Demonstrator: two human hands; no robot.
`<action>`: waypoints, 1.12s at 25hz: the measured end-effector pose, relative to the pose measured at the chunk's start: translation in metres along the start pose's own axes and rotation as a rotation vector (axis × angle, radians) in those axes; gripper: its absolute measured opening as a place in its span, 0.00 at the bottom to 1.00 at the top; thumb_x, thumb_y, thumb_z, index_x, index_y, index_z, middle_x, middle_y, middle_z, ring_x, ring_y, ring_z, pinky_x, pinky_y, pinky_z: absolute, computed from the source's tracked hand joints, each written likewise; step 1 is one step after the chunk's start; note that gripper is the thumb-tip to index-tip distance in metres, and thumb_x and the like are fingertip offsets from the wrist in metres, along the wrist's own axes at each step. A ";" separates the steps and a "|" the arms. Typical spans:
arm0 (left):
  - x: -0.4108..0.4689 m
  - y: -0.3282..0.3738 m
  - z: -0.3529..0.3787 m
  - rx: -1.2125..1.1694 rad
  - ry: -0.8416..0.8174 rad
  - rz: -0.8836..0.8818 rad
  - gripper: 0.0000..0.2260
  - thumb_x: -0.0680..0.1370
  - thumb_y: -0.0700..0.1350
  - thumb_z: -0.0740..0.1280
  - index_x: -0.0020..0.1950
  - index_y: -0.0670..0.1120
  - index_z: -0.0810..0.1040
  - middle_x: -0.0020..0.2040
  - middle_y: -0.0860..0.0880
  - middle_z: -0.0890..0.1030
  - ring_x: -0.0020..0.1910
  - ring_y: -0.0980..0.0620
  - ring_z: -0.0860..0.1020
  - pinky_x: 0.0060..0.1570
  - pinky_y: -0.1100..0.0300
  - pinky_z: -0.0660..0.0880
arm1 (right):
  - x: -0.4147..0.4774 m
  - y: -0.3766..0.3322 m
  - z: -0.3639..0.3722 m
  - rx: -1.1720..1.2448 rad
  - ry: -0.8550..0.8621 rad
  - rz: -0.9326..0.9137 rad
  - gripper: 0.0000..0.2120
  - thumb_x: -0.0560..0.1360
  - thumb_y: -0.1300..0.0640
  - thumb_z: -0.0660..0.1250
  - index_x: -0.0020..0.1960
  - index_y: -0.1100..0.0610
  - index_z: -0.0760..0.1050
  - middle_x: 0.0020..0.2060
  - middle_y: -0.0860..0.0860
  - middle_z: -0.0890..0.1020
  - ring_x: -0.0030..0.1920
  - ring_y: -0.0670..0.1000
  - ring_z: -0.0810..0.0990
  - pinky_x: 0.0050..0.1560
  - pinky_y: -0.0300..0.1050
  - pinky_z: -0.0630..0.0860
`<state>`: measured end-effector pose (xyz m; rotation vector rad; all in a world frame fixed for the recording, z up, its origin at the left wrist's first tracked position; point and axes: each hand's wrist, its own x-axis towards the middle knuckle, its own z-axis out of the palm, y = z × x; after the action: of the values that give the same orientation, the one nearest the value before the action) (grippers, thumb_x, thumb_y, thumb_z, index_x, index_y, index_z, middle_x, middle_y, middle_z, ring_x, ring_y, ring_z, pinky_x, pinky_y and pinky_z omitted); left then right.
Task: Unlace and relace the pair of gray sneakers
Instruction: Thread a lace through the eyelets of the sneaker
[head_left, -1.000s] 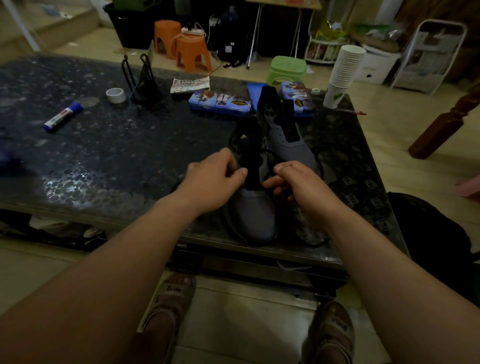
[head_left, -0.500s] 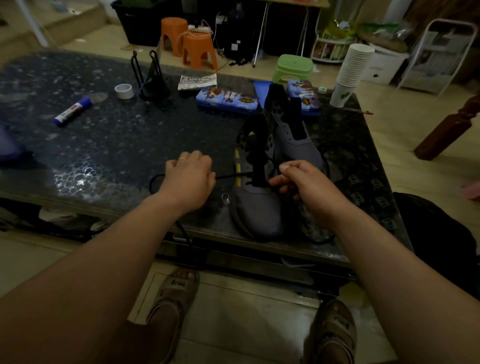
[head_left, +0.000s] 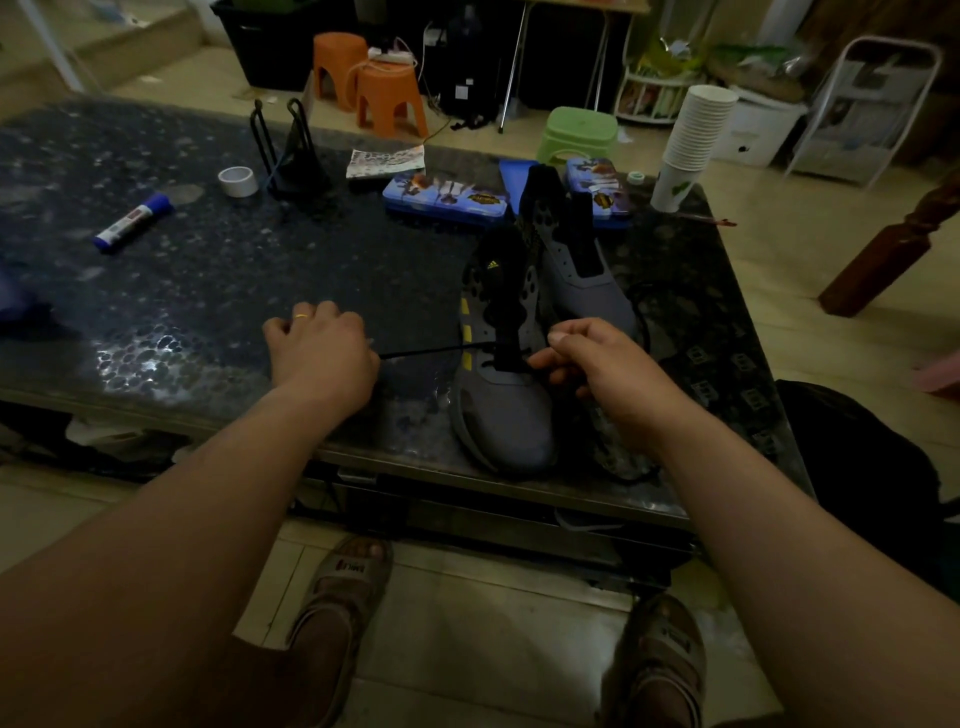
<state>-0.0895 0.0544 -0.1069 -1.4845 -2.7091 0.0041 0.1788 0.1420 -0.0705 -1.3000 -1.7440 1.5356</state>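
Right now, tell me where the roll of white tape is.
In the head view, the roll of white tape lies toward the far left of the dark table, just left of the black wire stand and beyond the blue-and-white marker.

Left hand (head_left: 319, 348) pulled away leftward from sneaker (head_left: 498, 374), drawing black lace (head_left: 426, 352) out taut.

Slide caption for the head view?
Left hand holds a black lace taut from the near gray sneaker; right hand pinches it at the eyelets.
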 end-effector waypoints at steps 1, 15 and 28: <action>0.000 -0.002 0.000 -0.006 -0.003 -0.023 0.15 0.82 0.50 0.61 0.63 0.43 0.76 0.64 0.41 0.75 0.67 0.39 0.69 0.65 0.39 0.64 | 0.000 0.000 0.000 -0.003 -0.007 -0.004 0.11 0.85 0.55 0.61 0.64 0.58 0.74 0.50 0.51 0.86 0.43 0.47 0.77 0.30 0.27 0.71; -0.026 0.074 -0.026 -0.661 -0.210 0.289 0.16 0.77 0.60 0.72 0.52 0.53 0.70 0.48 0.54 0.76 0.45 0.55 0.75 0.39 0.57 0.68 | -0.008 0.020 0.001 -0.301 -0.056 -0.109 0.14 0.81 0.47 0.68 0.42 0.54 0.76 0.32 0.47 0.77 0.33 0.44 0.74 0.39 0.46 0.70; 0.002 0.052 -0.039 -0.781 -0.082 0.111 0.16 0.84 0.54 0.64 0.42 0.45 0.74 0.37 0.46 0.78 0.37 0.47 0.76 0.39 0.53 0.71 | 0.003 -0.003 -0.059 -0.015 0.182 0.026 0.05 0.84 0.56 0.65 0.55 0.56 0.79 0.37 0.51 0.80 0.25 0.44 0.69 0.24 0.37 0.64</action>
<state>-0.0450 0.0832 -0.0689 -1.8010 -2.8231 -1.1211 0.2255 0.1735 -0.0535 -1.4274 -1.6332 1.3729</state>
